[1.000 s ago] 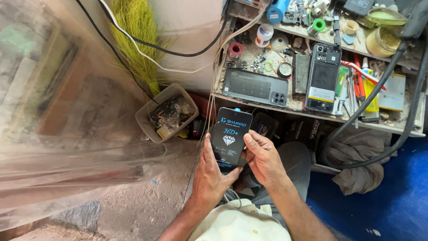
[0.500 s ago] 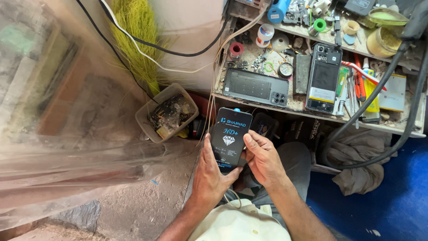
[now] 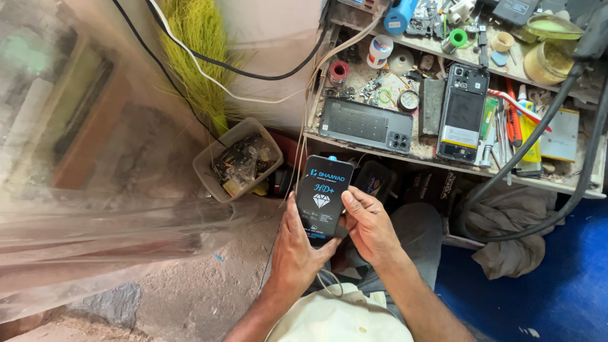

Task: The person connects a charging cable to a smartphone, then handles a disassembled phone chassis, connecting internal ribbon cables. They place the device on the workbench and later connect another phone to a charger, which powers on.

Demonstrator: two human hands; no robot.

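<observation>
Over the person's lap, just below the edge of the cluttered tabletop, both hands hold a flat black packet with a white diamond printed on it. The left hand cups it from beneath and along its left edge, fingers curled around it. The right hand grips the right edge, thumb pressed flat on the printed face and fingers behind. It looks like the stage of handling the packet before opening it; getting inside would call for a firm pinch at one end while the other hand keeps the packet steady.

On the tabletop lie a grey phone back cover and an opened phone with its innards showing, among screws, tape rolls and tools. A plastic tub of scrap parts sits left of the packet, and thick black cables hang down at the right. A clear plastic sheet crowds the left side.
</observation>
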